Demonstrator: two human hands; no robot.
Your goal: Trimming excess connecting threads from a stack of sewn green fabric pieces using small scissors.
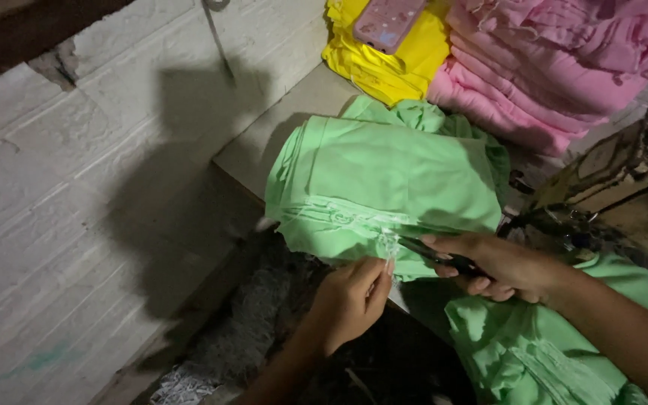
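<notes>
The left hand (350, 300) pinched a small bit of pale thread or trim (389, 244) between thumb and fingertips, right at the edge of the folded green cloth (384, 180). The right hand (500, 266) was closed around a dark, slim tool (425, 250), most likely small snips, its tip pointing at the same spot on the cloth edge. The two hands were close together, just apart, both at the front edge of the table (294, 120).

The green cloth lay folded in a stack near the front edge of the table, its front fold hanging slightly over it. A band of white embroidery (331, 214) ran along that front fold. More green cloth (534, 352) lay bunched under the right forearm, at the lower right.

Toward the back of the table sat a folded yellow pile (406, 60), with a pink phone (388, 21) lying on top of it. Just beside it on the right was a taller stack of folded pink cloth (556, 67). At the right edge stood a dark sewing machine (624, 172), only partly visible. To the left of the table rose a white brick wall (76, 187), with the shadow of the person's head across it.
</notes>
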